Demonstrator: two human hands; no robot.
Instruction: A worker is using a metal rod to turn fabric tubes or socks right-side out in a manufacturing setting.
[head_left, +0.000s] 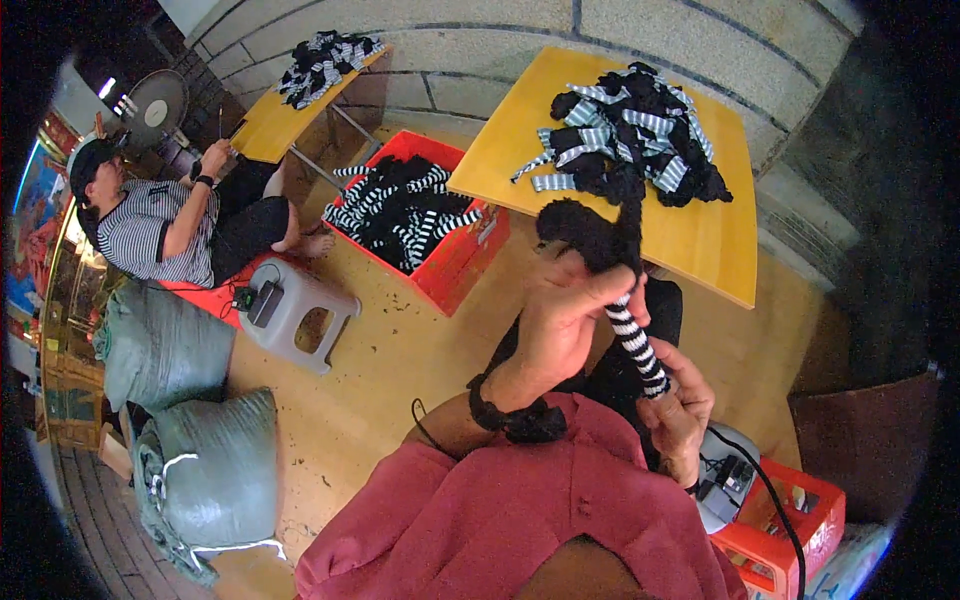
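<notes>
My left hand (562, 318), with a black band at the wrist, is closed around the upper part of a black-and-white striped knit tube (634, 342). Black fuzzy fabric (582, 232) joined to that tube bunches above my fingers, and a strip of it rises toward the table. At the tube's lower end, my right hand (682, 408) pinches it between thumb and fingers. Whether anything is inside the tube cannot be seen. Just beyond my hands, a pile of black fuzzy pieces with grey-and-white striped strips (640, 130) lies on a yellow table (725, 235).
A red crate (440, 285) holds similar striped pieces. Left of it, another person (160, 225) sits at a second yellow table (262, 130), hands raised. A grey stool (315, 320) and stuffed sacks (215, 465) stand left. Beside my right hip is a red crate (790, 545).
</notes>
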